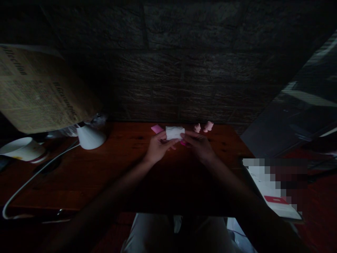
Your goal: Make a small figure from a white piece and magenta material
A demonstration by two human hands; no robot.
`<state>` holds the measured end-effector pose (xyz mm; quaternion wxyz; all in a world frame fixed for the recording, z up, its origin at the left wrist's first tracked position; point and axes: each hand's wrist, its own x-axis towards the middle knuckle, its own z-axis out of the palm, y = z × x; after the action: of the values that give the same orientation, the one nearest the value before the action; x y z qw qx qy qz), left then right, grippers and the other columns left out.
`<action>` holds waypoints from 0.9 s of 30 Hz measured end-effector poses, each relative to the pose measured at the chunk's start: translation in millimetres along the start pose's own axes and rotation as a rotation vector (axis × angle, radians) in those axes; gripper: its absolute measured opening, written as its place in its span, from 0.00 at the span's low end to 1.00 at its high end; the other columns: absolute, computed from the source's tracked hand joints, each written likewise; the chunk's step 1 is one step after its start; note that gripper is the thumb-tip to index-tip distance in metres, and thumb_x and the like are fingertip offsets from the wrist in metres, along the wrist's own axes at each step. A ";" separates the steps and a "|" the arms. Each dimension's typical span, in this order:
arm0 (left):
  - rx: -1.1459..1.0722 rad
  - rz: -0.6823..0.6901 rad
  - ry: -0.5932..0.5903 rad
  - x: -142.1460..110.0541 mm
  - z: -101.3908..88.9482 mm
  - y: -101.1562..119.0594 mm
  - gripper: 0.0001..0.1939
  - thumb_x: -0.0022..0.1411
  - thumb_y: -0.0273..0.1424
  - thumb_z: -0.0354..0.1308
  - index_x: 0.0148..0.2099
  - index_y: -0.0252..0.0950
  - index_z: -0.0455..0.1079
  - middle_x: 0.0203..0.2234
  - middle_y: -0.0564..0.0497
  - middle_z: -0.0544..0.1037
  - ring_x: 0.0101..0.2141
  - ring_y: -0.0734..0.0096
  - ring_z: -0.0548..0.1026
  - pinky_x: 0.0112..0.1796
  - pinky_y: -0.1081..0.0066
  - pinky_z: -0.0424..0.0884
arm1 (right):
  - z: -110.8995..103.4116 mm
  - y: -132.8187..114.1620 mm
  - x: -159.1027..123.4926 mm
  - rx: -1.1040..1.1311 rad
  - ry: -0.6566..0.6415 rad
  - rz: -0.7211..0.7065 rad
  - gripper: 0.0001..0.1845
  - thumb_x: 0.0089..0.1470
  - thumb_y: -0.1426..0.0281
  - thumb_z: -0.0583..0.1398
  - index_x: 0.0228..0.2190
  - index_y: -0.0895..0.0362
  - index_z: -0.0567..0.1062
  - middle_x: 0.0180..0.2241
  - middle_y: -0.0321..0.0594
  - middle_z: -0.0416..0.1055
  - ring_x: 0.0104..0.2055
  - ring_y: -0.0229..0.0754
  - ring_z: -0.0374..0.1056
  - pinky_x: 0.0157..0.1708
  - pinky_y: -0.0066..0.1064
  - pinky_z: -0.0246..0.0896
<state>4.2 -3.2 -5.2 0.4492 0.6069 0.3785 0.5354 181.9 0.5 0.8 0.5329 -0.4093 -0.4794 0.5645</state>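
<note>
Between my two hands, just above the wooden table point(126, 168), is a small white piece with a soft, slightly wrinkled look point(174, 133); its exact kind I cannot make out. My left hand point(157, 146) pinches its left end, thumb along the lower edge. The right end is gripped by my right hand point(199, 144), thumb in front. A bright pink thing point(183, 142) shows partly under the white piece, mostly hidden. Behind my left hand lies a flat pink piece point(157, 129). Beyond my right hand stand two small pale pink figures point(197, 128), point(209, 126).
On the left are a paper cup point(23, 149), a white lamp base point(91, 137) with a cable point(34, 179), and a large newsprint-patterned shade point(47, 88). A brick wall point(179, 70) rises behind the table. A screen-like panel point(276, 199), partly pixelated, is at the right.
</note>
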 end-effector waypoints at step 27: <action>0.000 -0.075 -0.070 -5.6 4.2 5.2 0.20 0.52 0.39 0.73 0.43 0.33 0.78 0.28 0.49 0.83 0.18 0.75 0.75 0.18 0.76 0.69 | 5.1 -5.4 -4.4 -0.124 -0.004 -0.071 0.29 0.41 0.41 0.70 0.28 0.55 0.80 0.26 0.38 0.77 0.29 0.40 0.72 0.32 0.33 0.71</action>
<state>7.4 -10.7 -2.1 0.4819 0.6107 0.3852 0.4964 178.6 -4.6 7.0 0.5255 -0.4231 -0.5286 0.5153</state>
